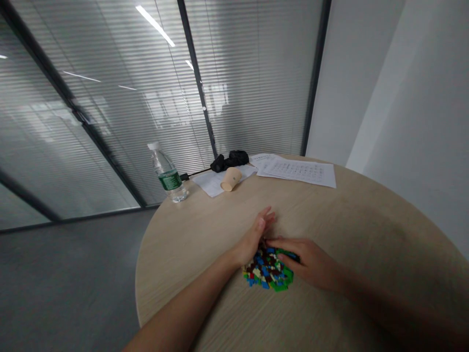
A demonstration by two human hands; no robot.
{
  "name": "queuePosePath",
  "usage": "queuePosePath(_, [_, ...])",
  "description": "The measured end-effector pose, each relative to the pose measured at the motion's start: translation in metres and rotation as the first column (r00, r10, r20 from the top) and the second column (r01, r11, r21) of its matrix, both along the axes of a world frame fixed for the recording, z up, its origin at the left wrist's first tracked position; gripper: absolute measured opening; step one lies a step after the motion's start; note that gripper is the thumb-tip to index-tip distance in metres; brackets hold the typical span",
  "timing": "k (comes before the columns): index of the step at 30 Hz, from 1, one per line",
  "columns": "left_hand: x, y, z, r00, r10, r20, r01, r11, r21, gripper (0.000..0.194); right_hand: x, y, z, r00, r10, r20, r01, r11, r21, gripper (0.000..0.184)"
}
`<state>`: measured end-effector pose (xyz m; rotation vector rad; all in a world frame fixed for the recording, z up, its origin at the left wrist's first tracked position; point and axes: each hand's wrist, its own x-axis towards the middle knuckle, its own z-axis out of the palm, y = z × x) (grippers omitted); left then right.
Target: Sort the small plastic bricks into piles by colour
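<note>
Well, both hands [282,247] flank the colourful pieces [266,269], blocking some.

On the table [205,234], papers [298,171] lie behind the toy bricks [267,269], right of the bottle [170,178].

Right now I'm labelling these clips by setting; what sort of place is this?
Probably an office or small meeting room: a round wooden table stands beside glass panels with blinds, and printed sheets lie on it.
</note>
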<state>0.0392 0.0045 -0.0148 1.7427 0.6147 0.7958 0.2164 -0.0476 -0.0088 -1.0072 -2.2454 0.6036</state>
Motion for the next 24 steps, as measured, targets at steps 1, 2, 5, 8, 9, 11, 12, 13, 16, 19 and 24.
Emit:
queuePosePath(1, [0.0,0.003,0.0,0.999,0.04,0.005,-0.04,0.999,0.002,0.066,0.0,0.001,-0.001,1.0,-0.023,-0.009,0.023,1.0,0.005,0.034])
queuePosePath(2, [-0.001,0.007,0.001,0.996,0.087,-0.014,-0.087,0.995,0.039,0.062,0.0,0.001,-0.002,0.999,-0.043,-0.016,0.043,0.999,0.021,0.032])
queuePosePath(5, [-0.007,0.015,0.009,0.955,0.222,-0.197,-0.155,0.938,0.309,0.045,0.002,0.006,-0.004,0.998,-0.068,-0.001,0.068,0.993,0.092,0.026])
queuePosePath(8, [-0.014,0.018,0.019,0.89,0.23,-0.394,-0.011,0.874,0.485,0.028,0.003,0.011,-0.006,0.998,-0.064,0.017,0.062,0.99,0.126,0.021])
queuePosePath(9, [-0.015,0.017,0.021,0.874,0.221,-0.433,0.032,0.863,0.505,0.025,0.003,0.013,-0.006,0.998,-0.058,0.014,0.056,0.991,0.124,0.019])
queuePosePath(11, [-0.015,0.016,0.023,0.858,0.206,-0.47,0.075,0.856,0.511,0.021,0.003,0.016,-0.006,0.999,-0.045,0.003,0.044,0.993,0.105,0.015])
queuePosePath(12, [-0.014,0.015,0.023,0.859,0.196,-0.473,0.08,0.862,0.501,0.019,0.003,0.017,-0.006,0.999,-0.038,-0.002,0.038,0.995,0.093,0.012])
queuePosePath(13, [-0.012,0.014,0.022,0.864,0.184,-0.468,0.078,0.87,0.487,0.018,0.003,0.018,-0.006,1.0,-0.029,-0.006,0.029,0.996,0.084,0.01])
queuePosePath(16, [-0.009,0.014,0.019,0.891,0.152,-0.429,0.053,0.902,0.428,0.017,0.003,0.019,-0.004,1.0,-0.005,-0.022,0.006,0.997,0.077,0.009])
queuePosePath(19, [-0.008,0.015,0.018,0.904,0.122,-0.41,0.041,0.93,0.365,0.017,0.002,0.018,-0.003,0.999,-0.023,-0.04,0.026,0.996,0.088,0.012])
queuePosePath(24, [-0.009,0.014,0.02,0.905,0.104,-0.412,0.039,0.945,0.324,0.015,0.001,0.017,-0.004,1.0,0.008,-0.029,-0.005,0.994,0.106,0.012])
